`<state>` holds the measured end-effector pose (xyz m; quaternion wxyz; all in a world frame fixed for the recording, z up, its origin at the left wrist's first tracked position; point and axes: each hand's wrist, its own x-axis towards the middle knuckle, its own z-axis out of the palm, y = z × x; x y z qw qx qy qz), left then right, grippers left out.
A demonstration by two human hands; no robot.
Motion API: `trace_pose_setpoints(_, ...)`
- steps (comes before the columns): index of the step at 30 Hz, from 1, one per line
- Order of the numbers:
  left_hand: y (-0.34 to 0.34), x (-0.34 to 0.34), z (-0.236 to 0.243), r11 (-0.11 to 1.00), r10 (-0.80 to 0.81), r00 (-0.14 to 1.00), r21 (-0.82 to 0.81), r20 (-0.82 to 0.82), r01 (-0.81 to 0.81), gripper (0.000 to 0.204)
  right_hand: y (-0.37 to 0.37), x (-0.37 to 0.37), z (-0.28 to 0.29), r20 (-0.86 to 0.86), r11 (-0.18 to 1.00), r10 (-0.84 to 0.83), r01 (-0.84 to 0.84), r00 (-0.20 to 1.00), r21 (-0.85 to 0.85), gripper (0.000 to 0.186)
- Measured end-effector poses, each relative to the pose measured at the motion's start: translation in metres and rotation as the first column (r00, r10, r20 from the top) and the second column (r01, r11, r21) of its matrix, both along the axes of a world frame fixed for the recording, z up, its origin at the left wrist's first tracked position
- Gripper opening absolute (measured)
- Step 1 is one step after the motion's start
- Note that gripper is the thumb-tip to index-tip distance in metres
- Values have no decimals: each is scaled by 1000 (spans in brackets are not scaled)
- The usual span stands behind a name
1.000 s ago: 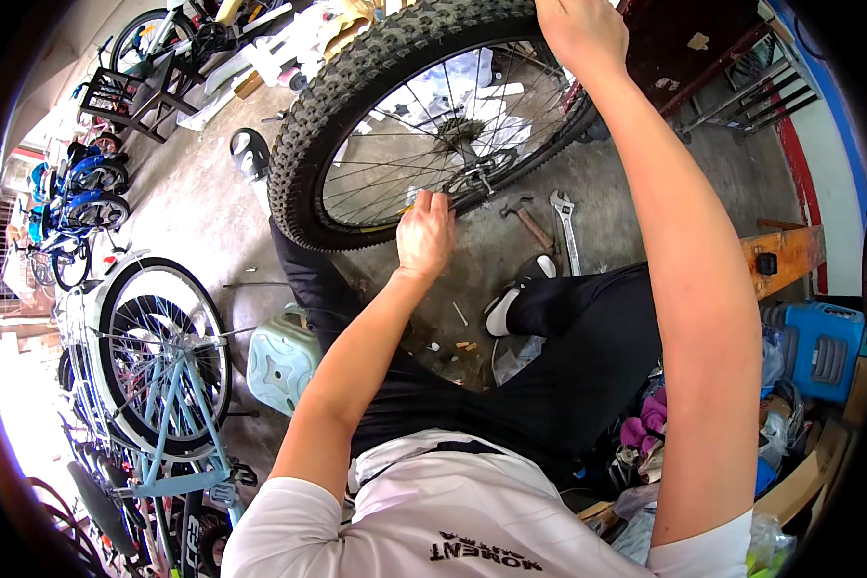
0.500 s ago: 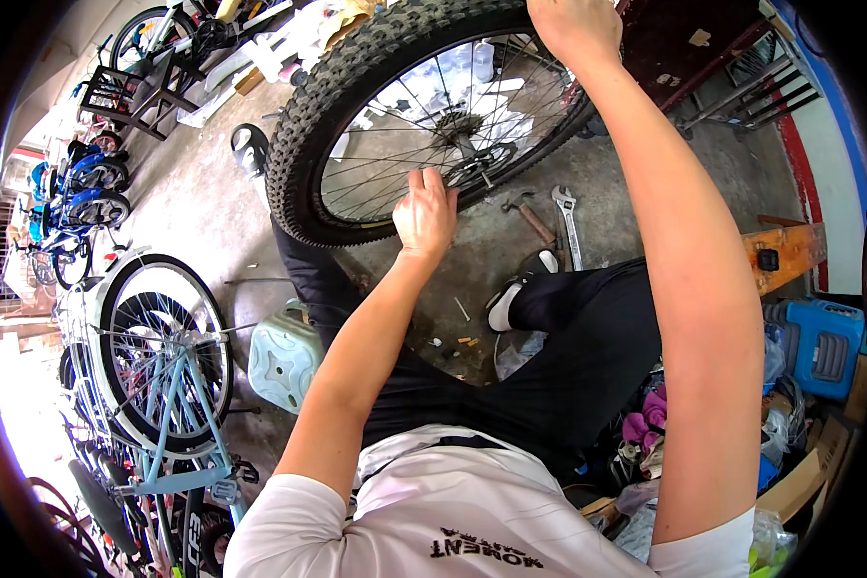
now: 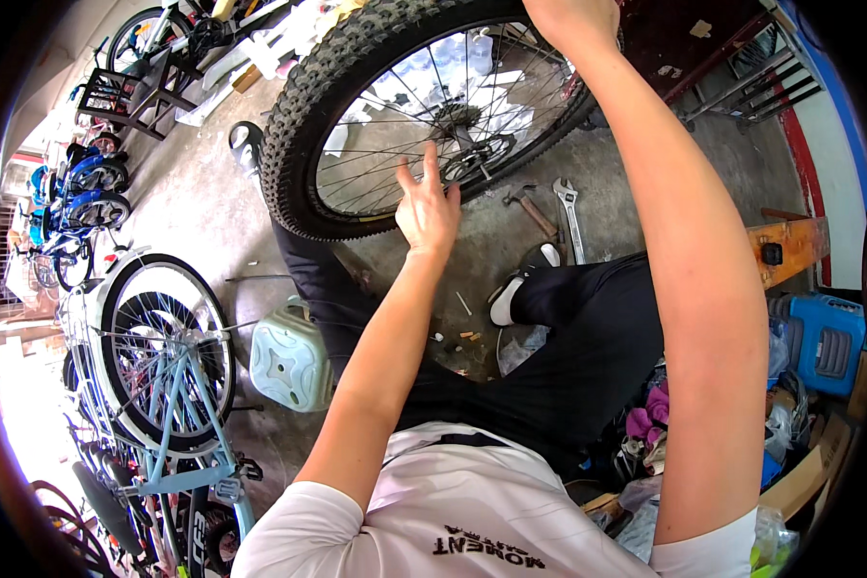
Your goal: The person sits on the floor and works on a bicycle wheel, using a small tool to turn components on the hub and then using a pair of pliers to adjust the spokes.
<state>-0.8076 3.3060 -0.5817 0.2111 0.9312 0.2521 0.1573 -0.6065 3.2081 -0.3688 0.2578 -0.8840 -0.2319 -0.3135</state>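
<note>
A bicycle wheel (image 3: 325, 116) with a knobby black tire fills the top middle, held tilted over the floor, with a hub and sprocket cluster (image 3: 458, 120) at its centre. My right hand (image 3: 573, 21) is closed on the wheel at its upper right, fingertips partly out of frame. My left hand (image 3: 427, 207) is at the lower part of the wheel, fingers apart against the spokes and rim. Below it on the floor lie a hammer (image 3: 532, 210) and a steel adjustable wrench (image 3: 570, 222).
A pale blue bicycle (image 3: 188, 380) and pale plastic stool (image 3: 289, 361) are at left, blue bicycles (image 3: 96, 207) behind. A dark chair frame (image 3: 135, 101) is upper left. At right are a wooden bench (image 3: 790, 246), blue plastic case (image 3: 824, 347) and piled bags.
My left hand has moved up along the wheel, and its fingers have opened from a curled grip. My right hand and the wheel have shifted slightly up and left.
</note>
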Motion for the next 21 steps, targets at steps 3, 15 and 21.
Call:
trace_pose_setpoints(3, 11, 4, -8, 995, -100, 995, 7, -22, 100, 70, -1, 1, -1, 6, 1000, 0, 0, 1000, 2, 30)
trace_pose_setpoints(15, 16, 5, -17, 981, -194, 980, 6, -54, 194, 41, 2, -27, 11, -7, 984, 141, -139, 990, 110, 30)
trace_pose_setpoints(21, 15, 5, -14, 991, -130, 979, -52, -160, 123, 35, -36, -31, -25, 42, 815, 269, -250, 962, 522, 37)
